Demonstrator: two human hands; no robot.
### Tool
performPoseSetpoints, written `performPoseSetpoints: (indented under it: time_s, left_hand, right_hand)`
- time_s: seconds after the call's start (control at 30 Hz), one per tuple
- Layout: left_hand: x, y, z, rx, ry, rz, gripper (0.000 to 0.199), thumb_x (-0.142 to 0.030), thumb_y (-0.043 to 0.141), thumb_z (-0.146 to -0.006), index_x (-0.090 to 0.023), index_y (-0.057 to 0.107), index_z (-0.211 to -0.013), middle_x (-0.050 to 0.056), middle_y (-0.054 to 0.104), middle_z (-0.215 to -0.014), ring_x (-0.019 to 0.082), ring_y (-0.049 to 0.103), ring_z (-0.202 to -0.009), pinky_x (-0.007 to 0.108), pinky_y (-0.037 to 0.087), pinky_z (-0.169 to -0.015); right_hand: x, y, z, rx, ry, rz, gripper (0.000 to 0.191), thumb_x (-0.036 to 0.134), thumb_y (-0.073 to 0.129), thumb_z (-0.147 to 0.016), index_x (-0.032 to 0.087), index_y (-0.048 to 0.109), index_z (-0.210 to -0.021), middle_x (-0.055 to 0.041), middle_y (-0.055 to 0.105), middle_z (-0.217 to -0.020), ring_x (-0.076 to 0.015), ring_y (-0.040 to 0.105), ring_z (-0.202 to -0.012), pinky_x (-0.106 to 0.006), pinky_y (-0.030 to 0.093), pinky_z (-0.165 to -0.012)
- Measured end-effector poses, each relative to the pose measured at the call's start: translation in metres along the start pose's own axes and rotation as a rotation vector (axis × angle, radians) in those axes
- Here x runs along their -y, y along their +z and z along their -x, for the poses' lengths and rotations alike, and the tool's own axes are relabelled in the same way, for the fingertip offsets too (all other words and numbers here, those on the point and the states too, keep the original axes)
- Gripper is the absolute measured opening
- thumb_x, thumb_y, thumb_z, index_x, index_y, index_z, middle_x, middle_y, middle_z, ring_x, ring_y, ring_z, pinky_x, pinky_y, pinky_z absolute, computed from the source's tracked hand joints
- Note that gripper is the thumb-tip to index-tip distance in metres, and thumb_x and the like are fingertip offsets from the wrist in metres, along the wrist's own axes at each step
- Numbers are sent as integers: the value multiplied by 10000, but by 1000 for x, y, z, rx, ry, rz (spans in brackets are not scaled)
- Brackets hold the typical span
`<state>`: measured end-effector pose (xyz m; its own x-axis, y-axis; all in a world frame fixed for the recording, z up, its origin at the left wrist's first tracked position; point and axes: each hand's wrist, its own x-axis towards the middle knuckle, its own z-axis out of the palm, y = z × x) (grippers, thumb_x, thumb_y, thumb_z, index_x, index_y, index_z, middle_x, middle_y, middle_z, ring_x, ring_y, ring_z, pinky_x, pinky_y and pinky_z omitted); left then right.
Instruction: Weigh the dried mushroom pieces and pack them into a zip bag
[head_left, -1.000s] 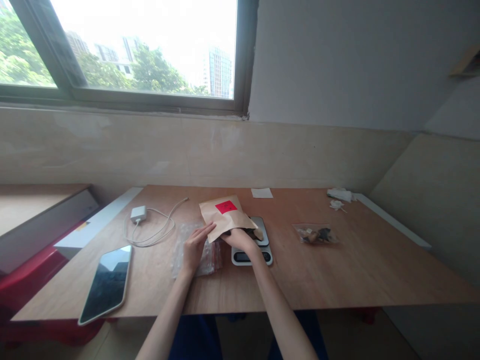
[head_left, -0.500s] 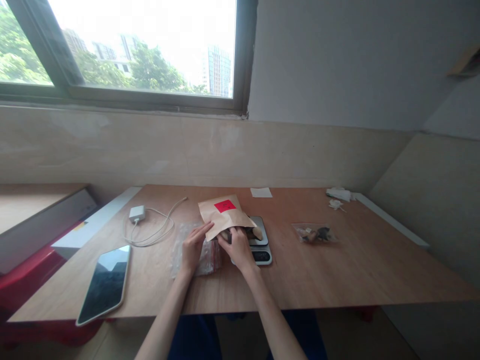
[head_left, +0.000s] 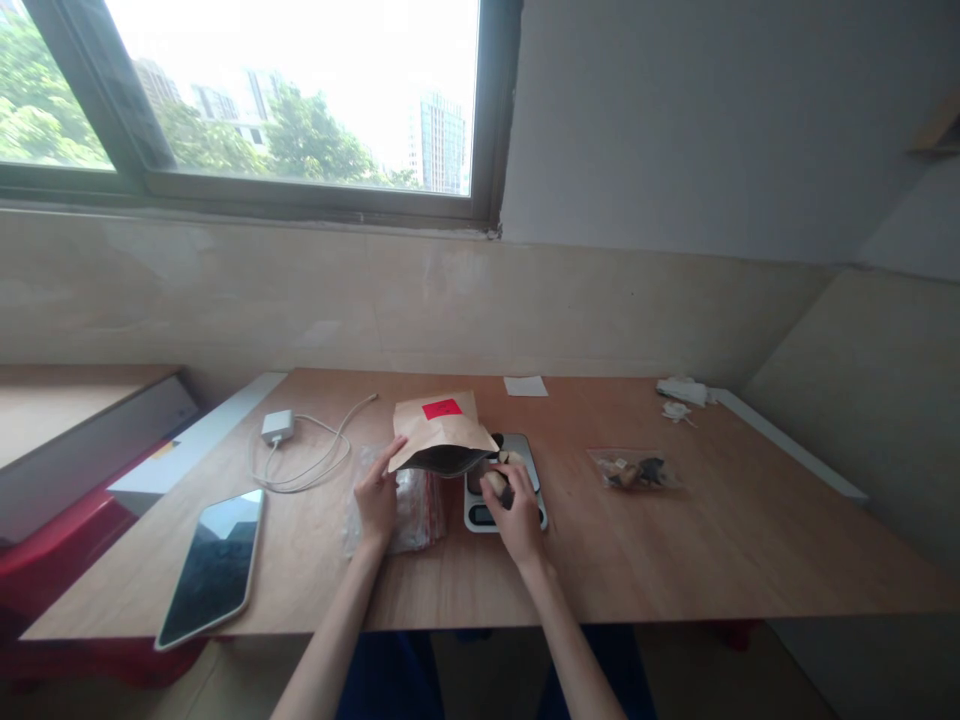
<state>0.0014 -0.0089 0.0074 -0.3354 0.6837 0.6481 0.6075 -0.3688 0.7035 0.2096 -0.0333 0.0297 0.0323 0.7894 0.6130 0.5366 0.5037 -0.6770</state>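
My left hand (head_left: 379,493) grips the left edge of a brown paper pouch (head_left: 442,432) with a red label, its dark mouth turned toward me. My right hand (head_left: 517,508) is closed around a pale brown, rounded piece (head_left: 497,486) that looks like a dried mushroom, just over the kitchen scale (head_left: 530,460). More pale and dark pieces (head_left: 510,458) lie on the scale's plate, partly hidden by my fingers. Under my left hand and the pouch lies a stack of clear zip bags (head_left: 416,512) with red seal strips.
A clear bag with brown and dark pieces (head_left: 634,472) lies to the right. At left are a tablet (head_left: 212,565) and a white charger (head_left: 277,427) with its cable. White paper (head_left: 526,386) and crumpled tissue (head_left: 677,411) lie toward the back.
My right hand has come out of the pouch mouth and moved right and slightly down over the scale, holding a piece. The pouch has tilted so its opening now shows.
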Motion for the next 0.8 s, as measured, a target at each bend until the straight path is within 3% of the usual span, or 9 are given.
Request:
performPoseSetpoints:
  time_s: [0.13,0.27,0.43,0.8]
  left_hand:
    - [2,0,-1,-81,-73,11,441,-83,394,-758,-263,607,-1101,-20,670,-1058,87,627,-630,169,469,-515]
    - [-1,0,-2,-76,-154,61,405,-110,410,-756,-258,630,-1061,-18,678,-1037,54,557,-497,164,450,-491]
    - [-5,0,-3,-73,-252,80,429,-101,417,-717,-267,645,-1041,-14,670,-1060,76,610,-614,156,453,-529]
    - [-2,0,-3,-45,-259,86,408,-132,418,-724,-248,649,-1040,7,688,-996,111,633,-687,177,461,-549]
  right_hand:
    - [-7,5,-10,94,-60,152,185,320,503,-857,177,564,-957,-80,568,-921,-227,513,-939,-366,426,-836]
    - [-9,12,-22,204,-144,374,168,292,527,-843,160,593,-923,-82,570,-890,-242,504,-888,-383,424,-802]
    - [-13,19,-26,267,-187,548,156,257,533,-838,180,616,-946,-88,567,-944,-256,502,-888,-371,432,-756]
    - [-16,30,-31,268,-227,704,219,272,506,-854,152,600,-1011,-157,525,-1086,-274,507,-904,-395,428,-756]
